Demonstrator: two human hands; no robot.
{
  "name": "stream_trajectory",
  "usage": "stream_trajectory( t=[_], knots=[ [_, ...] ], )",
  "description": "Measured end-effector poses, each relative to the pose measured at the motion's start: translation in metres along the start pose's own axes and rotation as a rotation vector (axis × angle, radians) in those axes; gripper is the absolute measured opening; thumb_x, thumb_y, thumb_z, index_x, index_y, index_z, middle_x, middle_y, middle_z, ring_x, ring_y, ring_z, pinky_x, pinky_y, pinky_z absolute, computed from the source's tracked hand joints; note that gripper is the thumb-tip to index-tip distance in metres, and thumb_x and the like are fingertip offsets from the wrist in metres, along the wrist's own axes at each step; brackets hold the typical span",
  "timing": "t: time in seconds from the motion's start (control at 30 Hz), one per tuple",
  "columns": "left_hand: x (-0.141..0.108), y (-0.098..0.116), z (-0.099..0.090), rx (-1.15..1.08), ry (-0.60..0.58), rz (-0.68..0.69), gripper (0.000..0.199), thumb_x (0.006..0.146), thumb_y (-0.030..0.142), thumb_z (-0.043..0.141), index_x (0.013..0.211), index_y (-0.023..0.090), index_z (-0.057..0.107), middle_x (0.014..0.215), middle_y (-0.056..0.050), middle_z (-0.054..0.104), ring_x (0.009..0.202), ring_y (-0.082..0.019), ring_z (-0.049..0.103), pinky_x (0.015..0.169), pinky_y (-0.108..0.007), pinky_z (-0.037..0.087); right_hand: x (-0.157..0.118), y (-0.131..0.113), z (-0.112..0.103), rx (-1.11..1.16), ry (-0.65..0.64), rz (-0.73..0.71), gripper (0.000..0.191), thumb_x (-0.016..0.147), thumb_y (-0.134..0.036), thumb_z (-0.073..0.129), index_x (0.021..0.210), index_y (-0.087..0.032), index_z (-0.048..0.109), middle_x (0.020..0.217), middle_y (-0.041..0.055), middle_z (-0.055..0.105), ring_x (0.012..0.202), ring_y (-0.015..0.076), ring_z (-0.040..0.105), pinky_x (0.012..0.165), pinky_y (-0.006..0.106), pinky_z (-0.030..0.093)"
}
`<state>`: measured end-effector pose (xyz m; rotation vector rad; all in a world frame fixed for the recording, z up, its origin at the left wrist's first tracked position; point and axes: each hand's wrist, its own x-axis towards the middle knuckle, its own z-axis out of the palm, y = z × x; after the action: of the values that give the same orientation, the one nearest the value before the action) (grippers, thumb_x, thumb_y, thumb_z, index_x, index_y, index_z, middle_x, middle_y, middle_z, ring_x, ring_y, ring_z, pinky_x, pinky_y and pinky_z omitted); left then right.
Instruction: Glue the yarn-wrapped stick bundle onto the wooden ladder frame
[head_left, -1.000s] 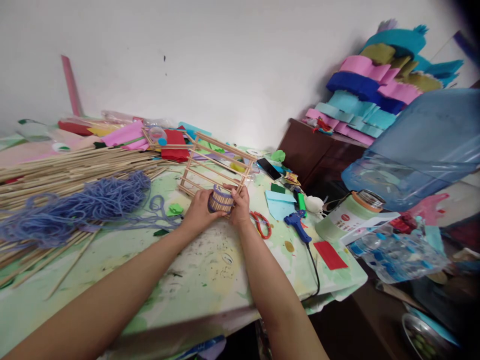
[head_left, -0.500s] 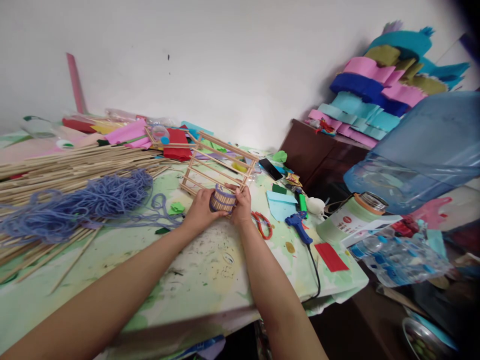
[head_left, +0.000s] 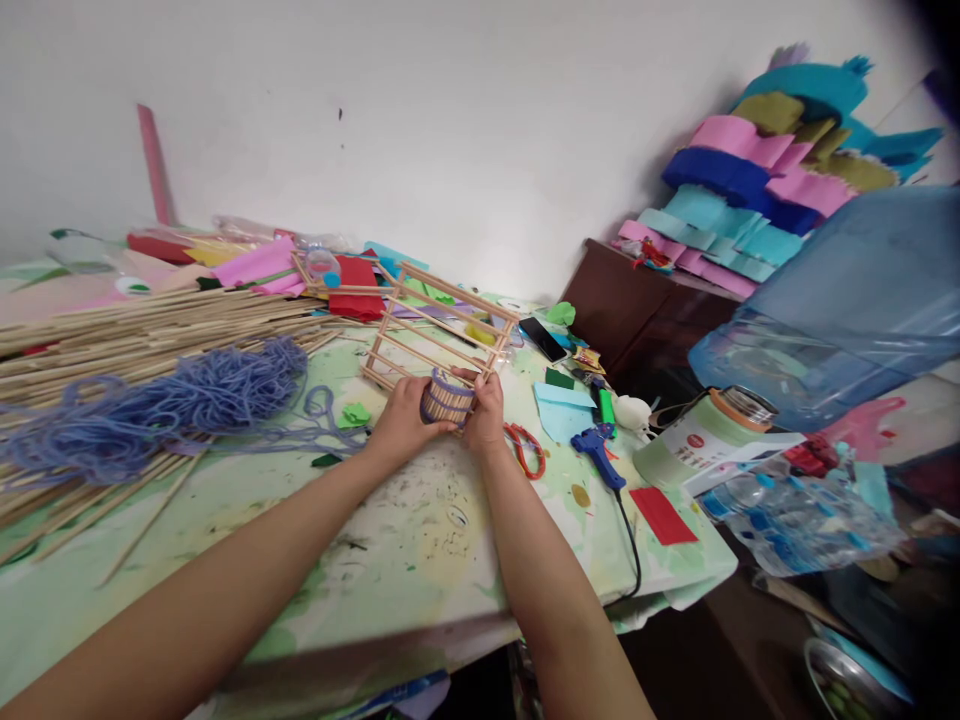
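Between my two hands is a small round basket (head_left: 448, 400) of upright wooden sticks with bands of purple yarn around it. My left hand (head_left: 409, 418) grips its left side, the thumb along the bottom edge. On the other side my right hand (head_left: 484, 408) holds it with the fingers curled round the rim. Just behind stands a frame of wooden sticks (head_left: 435, 335), partly hidden by the hands. Purple yarn (head_left: 225, 395) lies in a tangled heap to the left, with loose strands trailing toward my left hand.
Long wooden sticks (head_left: 150, 325) cover the table's left side. Right of my hands lie orange-handled scissors (head_left: 534, 455), a blue glue gun (head_left: 598, 450) with a cord, a phone (head_left: 544, 338) and red paper (head_left: 664, 515). A green flask (head_left: 697, 435) stands near the right edge.
The view has shifted very slightly. Both hands keep the same hold on the basket, and nothing else has visibly moved.
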<state>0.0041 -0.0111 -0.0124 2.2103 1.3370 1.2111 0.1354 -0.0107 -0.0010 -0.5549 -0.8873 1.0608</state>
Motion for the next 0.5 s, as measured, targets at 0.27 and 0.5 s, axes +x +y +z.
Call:
stream_trajectory(
  t=[0.27, 0.5],
  knots=[
    [-0.0002, -0.0004, 0.0005, 0.024, -0.004, 0.000, 0.062, 0.062, 0.045, 0.073, 0.110, 0.018, 0.046, 0.103, -0.008, 0.048, 0.100, -0.027, 0.047, 0.087, -0.041, 0.042, -0.0012, -0.0046, 0.0030, -0.031, 0.014, 0.031, 0.026, 0.074, -0.038, 0.060, 0.090, -0.020, 0.049, 0.093, 0.0037, 0.066, 0.073, 0.0154, 0.062, 0.068, 0.032, 0.054],
    [-0.0003, -0.0011, 0.0013, 0.015, 0.002, -0.005, 0.062, 0.061, 0.044, 0.074, 0.110, 0.020, 0.045, 0.103, -0.007, 0.047, 0.101, -0.027, 0.047, 0.089, -0.041, 0.042, -0.0014, -0.0039, 0.0025, -0.038, 0.020, 0.036, 0.028, 0.075, -0.039, 0.060, 0.093, -0.021, 0.048, 0.093, 0.0033, 0.066, 0.073, 0.0158, 0.063, 0.065, 0.032, 0.054]
  ],
)
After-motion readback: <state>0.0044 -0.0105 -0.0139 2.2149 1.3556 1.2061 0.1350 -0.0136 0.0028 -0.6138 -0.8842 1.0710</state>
